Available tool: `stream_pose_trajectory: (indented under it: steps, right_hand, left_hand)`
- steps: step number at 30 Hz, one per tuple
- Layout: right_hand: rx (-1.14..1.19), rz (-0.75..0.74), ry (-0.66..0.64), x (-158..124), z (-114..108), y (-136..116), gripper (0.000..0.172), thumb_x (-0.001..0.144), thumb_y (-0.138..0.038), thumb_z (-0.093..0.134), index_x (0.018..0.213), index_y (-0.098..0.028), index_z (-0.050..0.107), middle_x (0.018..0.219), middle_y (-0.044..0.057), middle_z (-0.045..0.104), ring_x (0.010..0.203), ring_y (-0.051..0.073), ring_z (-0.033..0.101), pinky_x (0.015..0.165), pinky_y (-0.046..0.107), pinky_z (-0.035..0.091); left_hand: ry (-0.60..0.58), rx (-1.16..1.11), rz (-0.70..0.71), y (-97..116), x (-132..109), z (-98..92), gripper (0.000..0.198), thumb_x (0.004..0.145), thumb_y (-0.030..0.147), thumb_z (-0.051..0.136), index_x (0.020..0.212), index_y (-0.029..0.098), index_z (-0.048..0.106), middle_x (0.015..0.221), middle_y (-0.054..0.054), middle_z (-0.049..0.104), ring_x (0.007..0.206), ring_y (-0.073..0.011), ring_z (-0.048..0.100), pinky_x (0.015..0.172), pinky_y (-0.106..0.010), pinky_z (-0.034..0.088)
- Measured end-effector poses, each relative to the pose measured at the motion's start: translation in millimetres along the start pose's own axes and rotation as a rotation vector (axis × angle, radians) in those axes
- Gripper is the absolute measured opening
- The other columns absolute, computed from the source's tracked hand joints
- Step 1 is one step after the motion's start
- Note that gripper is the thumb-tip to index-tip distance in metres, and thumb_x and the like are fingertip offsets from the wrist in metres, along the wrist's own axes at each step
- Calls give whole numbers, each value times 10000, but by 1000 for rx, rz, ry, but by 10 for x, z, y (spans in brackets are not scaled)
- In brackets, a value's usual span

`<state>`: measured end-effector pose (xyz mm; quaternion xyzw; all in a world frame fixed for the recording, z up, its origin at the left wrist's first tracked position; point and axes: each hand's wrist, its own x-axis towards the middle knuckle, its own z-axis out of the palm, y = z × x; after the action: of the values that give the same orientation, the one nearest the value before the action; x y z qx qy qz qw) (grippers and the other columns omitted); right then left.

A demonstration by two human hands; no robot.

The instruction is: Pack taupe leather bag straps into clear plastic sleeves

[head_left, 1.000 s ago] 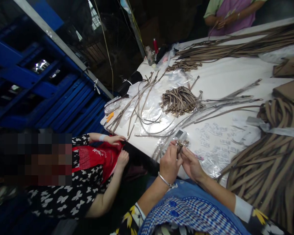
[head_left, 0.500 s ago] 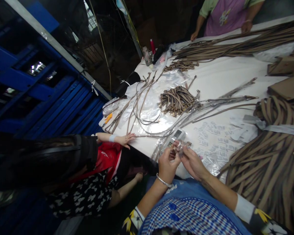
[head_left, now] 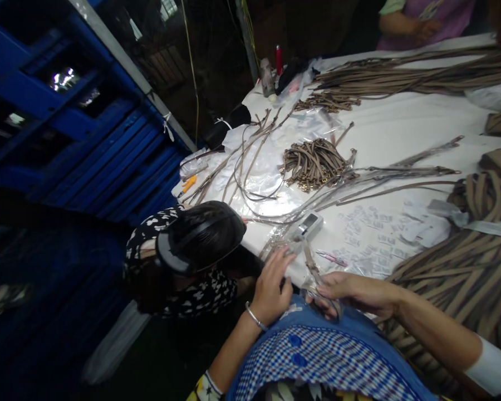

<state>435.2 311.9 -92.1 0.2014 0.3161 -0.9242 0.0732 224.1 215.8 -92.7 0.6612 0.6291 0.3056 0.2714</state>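
My right hand (head_left: 344,291) is closed round a brown strap (head_left: 310,260) in clear plastic, close to the front of my blue apron. Part of the strap reaches up onto the table, and a loop of it hangs by my fingers. My left hand (head_left: 273,287) is at the table edge, its fingers stretched out over plastic-wrapped straps (head_left: 271,245); whether they touch is hard to tell. A small white device with a dark screen (head_left: 310,225) lies just beyond both hands. To its right is a pink and white pen (head_left: 333,258).
Small printed packets (head_left: 371,228) lie scattered at right, beside a large bundle of brown straps (head_left: 455,273). A pile of short straps with brass buckles (head_left: 315,161) sits mid-table. At left, a person's head (head_left: 209,236) leans close to the table edge; another person (head_left: 426,25) stands across.
My hands have come apart: the right drew back toward my apron with the strap, the left moved slightly left. The person at left has bent forward. The view has shifted.
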Motion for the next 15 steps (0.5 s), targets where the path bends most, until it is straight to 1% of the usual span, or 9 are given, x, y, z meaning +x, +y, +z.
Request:
stream_pose_trajectory:
  steps: [1, 2, 4, 6, 8, 10, 11, 13, 15]
  right_hand:
    - [-71, 28, -4, -1, 20, -54, 343, 841, -392, 643, 1005, -92, 673, 769, 27, 575, 655, 106, 535, 664, 243, 436]
    - [-146, 54, -11, -3, 38, -104, 344, 838, -407, 640, 981, -96, 675, 760, 27, 580, 642, 108, 533, 650, 244, 428]
    - [-283, 103, -26, -14, 76, -184, 340, 835, -435, 630, 911, -106, 672, 728, 23, 585, 619, 117, 529, 626, 250, 411]
    - [-374, 136, -15, -39, 120, -226, 350, 842, -465, 609, 830, -118, 654, 685, 18, 582, 610, 125, 519, 618, 257, 394]
    - [-421, 132, 38, -70, 172, -235, 367, 854, -489, 583, 786, -131, 631, 665, 17, 578, 625, 133, 505, 625, 262, 382]
    - [-425, 74, 91, -98, 224, -219, 373, 874, -498, 552, 809, -137, 621, 678, 15, 570, 652, 136, 493, 642, 264, 374]
    - [-408, 37, 100, -108, 247, -203, 367, 879, -495, 547, 837, -137, 617, 699, 15, 565, 668, 138, 493, 655, 265, 375]
    - [-353, -24, 92, -123, 282, -158, 351, 877, -482, 560, 878, -134, 605, 743, 14, 549, 695, 139, 496, 681, 269, 382]
    - [-309, -58, 82, -133, 307, -104, 343, 876, -469, 569, 889, -128, 600, 760, 16, 535, 706, 139, 493, 691, 268, 383]
  left_hand:
    - [-76, 8, 109, 92, 39, -22, 560, 831, 85, 468, 1370, 232, 434, 1486, -75, 384, 1398, -236, 289, 1144, -466, 263]
    - [-146, 9, 188, 159, 79, -43, 540, 843, 90, 467, 1362, 240, 443, 1466, -70, 416, 1397, -233, 292, 1149, -475, 241]
    - [-256, 7, 265, 204, 135, -78, 444, 885, 122, 462, 1309, 253, 497, 1336, -60, 561, 1324, -217, 413, 1153, -489, 214]
    - [-300, -1, 271, 164, 138, -100, 343, 925, 165, 446, 1244, 241, 548, 1164, -46, 666, 1153, -184, 567, 1141, -467, 246]
    - [-268, -20, 245, 99, 94, -110, 301, 942, 189, 433, 1207, 210, 572, 1089, -51, 688, 1018, -159, 621, 1070, -391, 370]
    - [-178, -47, 211, 60, 27, -115, 299, 946, 185, 419, 1199, 189, 580, 1095, -68, 680, 997, -161, 611, 955, -322, 461]
    - [-122, -62, 197, 58, -8, -116, 299, 946, 182, 418, 1194, 183, 585, 1097, -76, 676, 1002, -168, 602, 915, -309, 477]
    - [-24, -102, 157, 85, -72, -116, 292, 944, 186, 423, 1176, 174, 601, 1079, -88, 674, 992, -181, 595, 896, -316, 478]
    - [6, -196, 85, 143, -125, -114, 277, 942, 215, 441, 1144, 167, 623, 1047, -92, 677, 981, -186, 600, 903, -319, 472]
